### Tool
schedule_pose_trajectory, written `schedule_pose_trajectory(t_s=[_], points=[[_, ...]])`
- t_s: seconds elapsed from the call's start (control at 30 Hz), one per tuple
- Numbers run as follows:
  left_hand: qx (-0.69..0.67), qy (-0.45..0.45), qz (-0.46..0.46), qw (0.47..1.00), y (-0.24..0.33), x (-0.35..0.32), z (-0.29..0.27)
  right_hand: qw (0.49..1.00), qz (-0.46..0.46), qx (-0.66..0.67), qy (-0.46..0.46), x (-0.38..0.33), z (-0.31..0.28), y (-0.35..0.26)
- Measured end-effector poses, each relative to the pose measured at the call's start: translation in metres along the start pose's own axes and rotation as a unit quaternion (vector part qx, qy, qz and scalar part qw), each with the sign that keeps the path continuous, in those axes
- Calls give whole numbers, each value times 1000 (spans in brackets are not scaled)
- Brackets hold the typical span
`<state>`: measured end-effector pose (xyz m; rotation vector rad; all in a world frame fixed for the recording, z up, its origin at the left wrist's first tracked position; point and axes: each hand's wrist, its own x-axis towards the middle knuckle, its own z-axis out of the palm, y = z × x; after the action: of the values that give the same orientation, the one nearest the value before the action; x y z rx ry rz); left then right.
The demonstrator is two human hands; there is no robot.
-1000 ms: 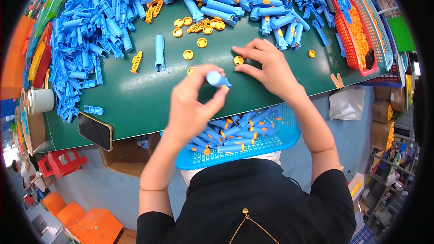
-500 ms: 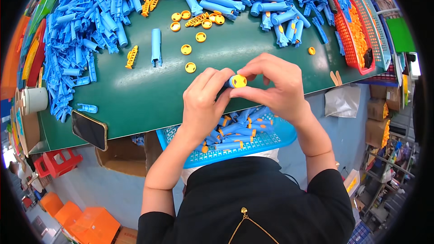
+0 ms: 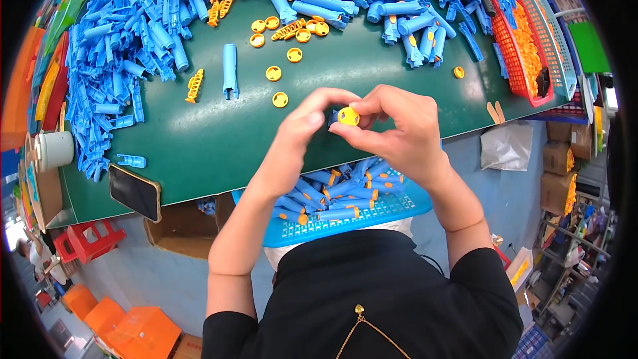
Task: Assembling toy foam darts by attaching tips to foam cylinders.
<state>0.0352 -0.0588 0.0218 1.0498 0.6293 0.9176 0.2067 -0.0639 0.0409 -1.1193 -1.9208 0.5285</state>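
Note:
A blue plastic tube [image 3: 333, 119] with a round yellow end cap [image 3: 349, 116] is held between my hands above the table's near edge. My right hand [image 3: 403, 123] pinches the capped end between thumb and index finger. Curved around the tube's far side are the fingers of my left hand [image 3: 302, 129], its thumb lifted off; the hands hide most of the tube. Beyond them lie loose yellow caps [image 3: 280, 100], a single blue tube half [image 3: 230, 72] and a yellow ribbed strip [image 3: 194, 86].
Blue parts heap [image 3: 100, 73] at the left; assembled blue tubes [image 3: 325, 3] lie along the back. A red basket [image 3: 500, 43] of yellow pieces stands at the right. Below my hands, a blue basket [image 3: 279, 231] holds capped tubes. A phone [image 3: 135, 193] rests at the front-left edge.
My left hand's fingers have stretched farther over the tube and its thumb has come away. The right hand and the capped end have shifted slightly left.

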Motion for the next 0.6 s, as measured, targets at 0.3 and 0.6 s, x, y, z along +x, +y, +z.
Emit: schedule_pose_trajectory(t_s=[0.3, 0.6], points=[[71, -44, -21, 996, -23, 16, -3, 1000, -1, -16, 6, 3, -2, 2], [94, 8, -21, 995, -15, 8, 9, 975, 46, 175, -125, 9, -18, 26]])
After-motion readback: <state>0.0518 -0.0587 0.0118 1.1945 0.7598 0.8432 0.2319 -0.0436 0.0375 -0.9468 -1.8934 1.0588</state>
